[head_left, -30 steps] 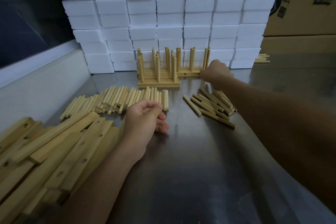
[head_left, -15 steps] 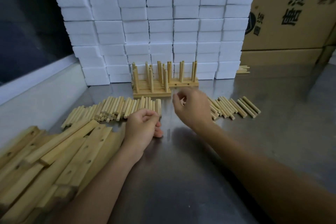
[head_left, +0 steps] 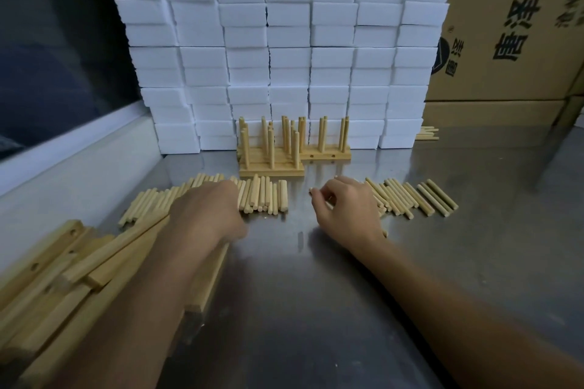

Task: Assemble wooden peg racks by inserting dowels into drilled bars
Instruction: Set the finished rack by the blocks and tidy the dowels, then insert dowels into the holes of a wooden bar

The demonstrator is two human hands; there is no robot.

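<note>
I see my left hand [head_left: 208, 211] resting on the left dowels [head_left: 262, 196], grip hidden, while my right hand [head_left: 344, 208] pinches one dowel [head_left: 311, 190], with drilled bars [head_left: 63, 265] lengthwise at near left on the tabletop [head_left: 316, 309].

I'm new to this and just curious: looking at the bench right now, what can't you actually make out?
All in the head view:
- Left hand: motion-blurred, seen from its back; whether it grips a dowel cannot be told.
- Right hand: curled fingers hide whether it pinches anything.
- Drilled bars: the pile is cut off by the left edge and covered by the left forearm.
- Finished racks: pegs overlap, too crowded to count.
</note>
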